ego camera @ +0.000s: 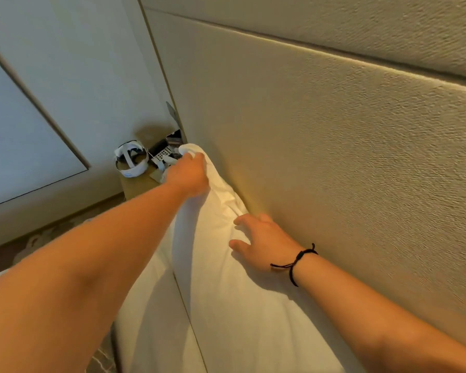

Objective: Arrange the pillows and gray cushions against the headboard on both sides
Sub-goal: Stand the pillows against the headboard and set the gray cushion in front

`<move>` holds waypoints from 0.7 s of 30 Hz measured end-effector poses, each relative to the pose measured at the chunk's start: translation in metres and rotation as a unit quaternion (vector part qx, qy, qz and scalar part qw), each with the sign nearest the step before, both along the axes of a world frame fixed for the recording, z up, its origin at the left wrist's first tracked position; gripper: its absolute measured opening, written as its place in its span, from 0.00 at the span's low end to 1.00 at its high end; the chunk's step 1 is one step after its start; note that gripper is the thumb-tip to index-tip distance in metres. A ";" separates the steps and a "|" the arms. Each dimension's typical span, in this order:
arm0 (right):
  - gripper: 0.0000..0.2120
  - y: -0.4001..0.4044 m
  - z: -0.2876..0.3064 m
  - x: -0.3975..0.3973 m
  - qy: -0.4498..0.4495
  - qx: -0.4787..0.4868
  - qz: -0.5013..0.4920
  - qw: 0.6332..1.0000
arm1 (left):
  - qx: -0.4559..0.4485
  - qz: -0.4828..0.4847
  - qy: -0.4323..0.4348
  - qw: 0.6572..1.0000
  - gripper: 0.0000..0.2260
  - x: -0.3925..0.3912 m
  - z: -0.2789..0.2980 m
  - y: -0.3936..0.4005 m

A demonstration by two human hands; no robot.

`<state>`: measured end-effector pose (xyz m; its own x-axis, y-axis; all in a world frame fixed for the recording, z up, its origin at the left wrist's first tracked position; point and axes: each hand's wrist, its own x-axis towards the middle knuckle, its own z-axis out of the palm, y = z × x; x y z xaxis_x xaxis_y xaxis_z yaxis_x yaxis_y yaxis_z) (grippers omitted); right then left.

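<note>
A white pillow [226, 292] leans against the beige padded headboard [334, 157]. My left hand [190, 175] grips the pillow's far top corner, fingers closed on the fabric. My right hand [261, 243], with a black cord bracelet on the wrist, rests on the pillow's upper edge next to the headboard, fingers spread and pressing on the fabric. No gray cushion is in view.
White bedding [156, 305] lies left of the pillow. Beyond the pillow's far corner stands a bedside table [139, 184] carrying a white headset [131, 160] and small items, including a remote. Patterned carpet [38, 238] runs along the bed's left side.
</note>
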<state>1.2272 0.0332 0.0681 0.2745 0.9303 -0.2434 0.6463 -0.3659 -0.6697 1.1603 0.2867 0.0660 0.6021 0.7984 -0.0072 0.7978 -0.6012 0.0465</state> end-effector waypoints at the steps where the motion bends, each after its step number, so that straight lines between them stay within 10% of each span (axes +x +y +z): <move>1: 0.25 0.003 -0.002 0.002 0.002 -0.011 0.008 1.000 | -0.028 0.036 -0.026 0.999 0.17 0.002 -0.001 0.011; 10: 0.26 0.023 -0.017 0.005 0.002 -0.037 -0.010 0.999 | -0.229 0.060 -0.261 0.936 0.27 0.044 -0.004 0.052; 16: 0.19 0.024 -0.023 0.005 0.026 0.006 -0.067 0.997 | -0.107 0.157 -0.118 0.975 0.17 0.035 -0.024 0.056; 21: 0.07 0.029 -0.012 0.002 0.138 0.073 -0.110 0.982 | -0.167 0.265 -0.224 0.923 0.25 -0.005 -0.025 0.073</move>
